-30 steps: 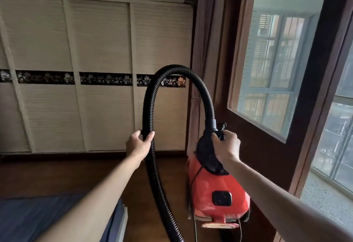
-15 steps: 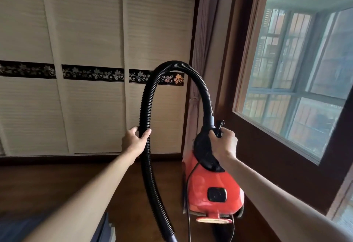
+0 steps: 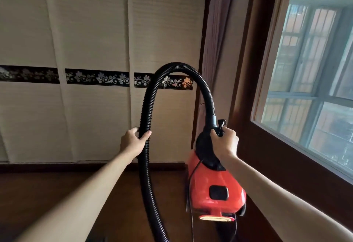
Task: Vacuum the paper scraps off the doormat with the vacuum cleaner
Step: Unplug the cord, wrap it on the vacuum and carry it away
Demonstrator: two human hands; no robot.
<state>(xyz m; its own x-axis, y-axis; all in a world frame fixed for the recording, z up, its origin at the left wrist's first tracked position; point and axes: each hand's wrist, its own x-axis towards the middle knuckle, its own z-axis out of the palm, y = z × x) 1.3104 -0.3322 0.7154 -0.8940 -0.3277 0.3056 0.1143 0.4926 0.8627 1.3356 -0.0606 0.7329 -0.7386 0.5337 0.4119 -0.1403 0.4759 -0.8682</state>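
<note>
Vacuum cleaner: red, black hose, perhaps corded

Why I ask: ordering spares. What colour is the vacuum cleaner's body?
Vacuum cleaner: red, black top; head view.

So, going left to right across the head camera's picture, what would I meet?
Left hand gripping the black ribbed hose → right hand holding the red plastic vacuum cleaner by its top → wood-framed glass window.
</note>
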